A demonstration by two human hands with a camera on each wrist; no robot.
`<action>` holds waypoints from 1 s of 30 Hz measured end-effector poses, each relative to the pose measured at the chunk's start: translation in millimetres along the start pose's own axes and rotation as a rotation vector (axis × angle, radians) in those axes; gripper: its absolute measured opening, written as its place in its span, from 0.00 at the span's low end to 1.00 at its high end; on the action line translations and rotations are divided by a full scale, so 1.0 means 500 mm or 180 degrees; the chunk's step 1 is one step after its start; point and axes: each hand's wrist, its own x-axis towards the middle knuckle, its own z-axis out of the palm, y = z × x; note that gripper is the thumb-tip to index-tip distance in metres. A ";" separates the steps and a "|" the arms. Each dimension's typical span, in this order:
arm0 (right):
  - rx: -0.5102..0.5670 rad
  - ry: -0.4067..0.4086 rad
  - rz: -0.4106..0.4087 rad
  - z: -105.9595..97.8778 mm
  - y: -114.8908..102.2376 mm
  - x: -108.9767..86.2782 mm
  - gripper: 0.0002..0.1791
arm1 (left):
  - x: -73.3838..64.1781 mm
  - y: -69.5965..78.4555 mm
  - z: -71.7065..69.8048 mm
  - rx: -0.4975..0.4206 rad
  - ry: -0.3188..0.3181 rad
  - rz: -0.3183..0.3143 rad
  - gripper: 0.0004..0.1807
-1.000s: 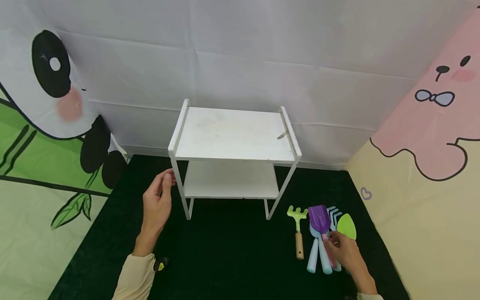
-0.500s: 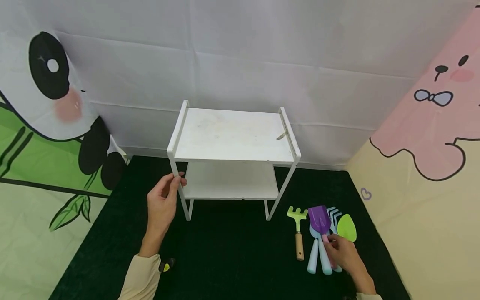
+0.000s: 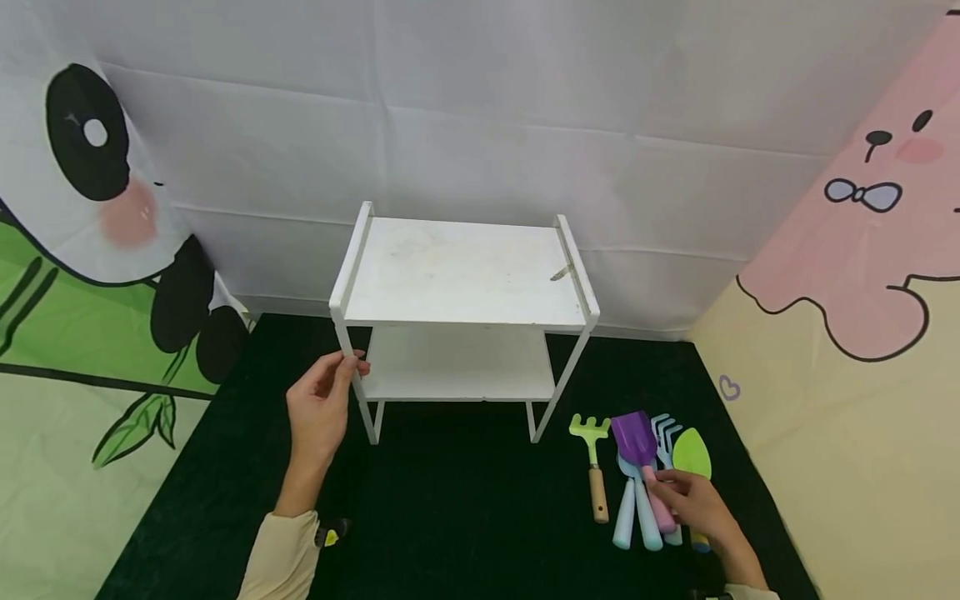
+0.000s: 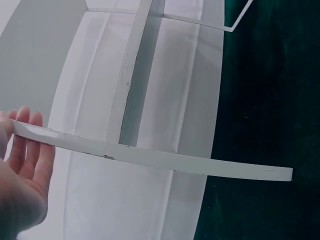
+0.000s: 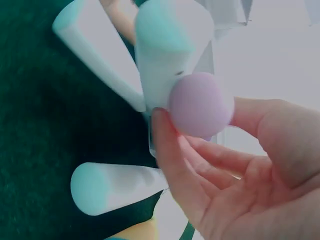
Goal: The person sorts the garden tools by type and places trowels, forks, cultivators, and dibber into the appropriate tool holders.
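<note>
At the left side of a small white two-tier shelf (image 3: 465,271), my left hand (image 3: 318,417) pinches the front leg between thumb and fingers. The left wrist view shows that leg (image 4: 165,157) crossing the picture, fingers behind it. To the right, my right hand (image 3: 697,504) pinches the pink handle (image 3: 660,508) of a purple toy shovel (image 3: 633,437). Up close, the handle's rounded end (image 5: 202,105) sits between thumb and fingers. Below and beside the shovel lie pale-blue-handled tools, including a blue rake (image 3: 665,437). A green trowel (image 3: 692,452) is partly hidden by the right hand.
A green rake with a wooden handle (image 3: 597,496) lies left of the tool pile. Dark green cloth (image 3: 465,500) covers the surface. A white sheet (image 3: 480,108) hangs behind the shelf, and printed cartoon sheets stand at both sides.
My left hand has moved from beside the shelf's left leg to pinching it. The right hand has shifted slightly on the pink handle, and more of that handle shows.
</note>
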 end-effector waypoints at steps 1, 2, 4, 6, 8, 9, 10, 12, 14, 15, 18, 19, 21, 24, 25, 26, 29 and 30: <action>0.0067 -0.0044 0.0020 -0.002 0.002 0.000 0.28 | 0.000 0.000 0.000 -0.0007 0.0008 -0.0001 0.13; 0.0119 -0.0084 0.0040 -0.003 0.003 0.000 0.28 | 0.000 -0.001 0.000 -0.0020 0.0015 -0.0002 0.12; 0.0192 -0.0106 0.0090 -0.007 0.005 -0.002 0.29 | 0.000 0.000 0.001 -0.0044 0.0017 -0.0003 0.12; 0.0256 -0.0101 0.0132 -0.009 0.006 -0.004 0.30 | 0.000 0.001 0.002 -0.0067 0.0014 0.0003 0.11; 0.0313 -0.0094 0.0168 -0.010 0.008 -0.005 0.31 | 0.000 0.000 0.003 -0.0072 0.0023 0.0013 0.11; 0.0344 -0.0087 0.0181 -0.010 0.008 -0.006 0.31 | 0.000 0.000 0.003 -0.0074 0.0030 0.0016 0.11; 0.0362 -0.0085 0.0192 -0.010 0.009 -0.006 0.32 | 0.000 -0.001 0.004 -0.0073 0.0041 0.0020 0.11; 0.0390 -0.0088 0.0205 -0.010 0.010 -0.007 0.33 | 0.000 -0.003 0.004 -0.0079 0.0063 0.0018 0.11; 0.0429 -0.0088 0.0231 -0.010 0.009 -0.009 0.33 | 0.000 -0.004 0.005 -0.0090 0.0077 0.0009 0.11; 0.0446 -0.0082 0.0242 -0.010 0.008 -0.011 0.33 | -0.001 -0.004 0.005 -0.0091 0.0082 0.0001 0.11; 0.0458 -0.0060 0.0256 -0.010 0.005 -0.017 0.34 | -0.003 -0.003 0.007 -0.0106 0.0100 -0.0020 0.11; 0.0446 -0.0046 0.0254 -0.010 0.003 -0.019 0.34 | -0.003 -0.002 0.007 -0.0114 0.0102 -0.0023 0.11; 0.0426 -0.0021 0.0252 -0.009 -0.002 -0.025 0.35 | -0.005 -0.001 0.008 -0.0117 0.0111 -0.0022 0.11; 0.0397 0.0008 0.0271 -0.008 -0.009 -0.033 0.36 | -0.006 -0.003 0.009 -0.0101 0.0117 0.0000 0.11; 0.0400 0.0011 0.0273 -0.008 -0.011 -0.036 0.37 | -0.005 -0.003 0.009 -0.0088 0.0118 0.0010 0.12; 0.0404 0.0014 0.0278 -0.007 -0.013 -0.038 0.37 | -0.005 -0.004 0.009 -0.0067 0.0121 0.0017 0.12; 0.0451 0.0025 0.0271 -0.006 -0.016 -0.045 0.38 | -0.004 -0.005 0.010 -0.0041 0.0126 0.0031 0.12; 0.0474 0.0031 0.0256 -0.005 -0.017 -0.046 0.38 | -0.004 -0.004 0.011 -0.0034 0.0131 0.0033 0.12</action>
